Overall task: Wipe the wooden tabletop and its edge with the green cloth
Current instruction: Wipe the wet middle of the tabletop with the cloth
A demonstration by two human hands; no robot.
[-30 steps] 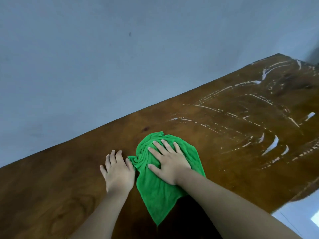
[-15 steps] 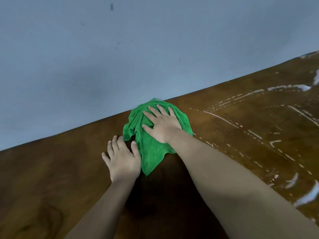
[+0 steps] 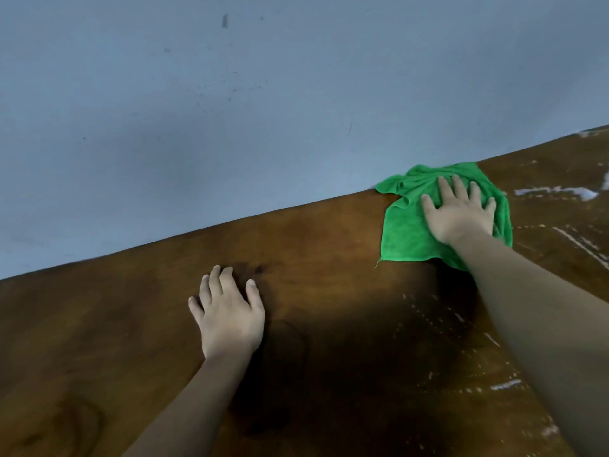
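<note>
Wooden tabletop (image 3: 329, 258) spans my view. My left hand (image 3: 230, 319) lies flat on it, fingers straight, holding nothing. Right of that, at the tabletop's far edge, the green cloth (image 3: 405, 234) lies spread under my right hand (image 3: 459, 216), fingers splayed, pressing down. White streaks (image 3: 557, 191) mark the tabletop's right end.

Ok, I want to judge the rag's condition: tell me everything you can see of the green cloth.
The cloth is bright green, soft and fuzzy like microfibre, and crumpled into loose folds. It lies on the tabletop at the far edge, its top bunched where the wood meets the wall. The right hand presses flat on it, fingers spread, covering its middle. A loose thread sticks out at its near left corner.
</note>
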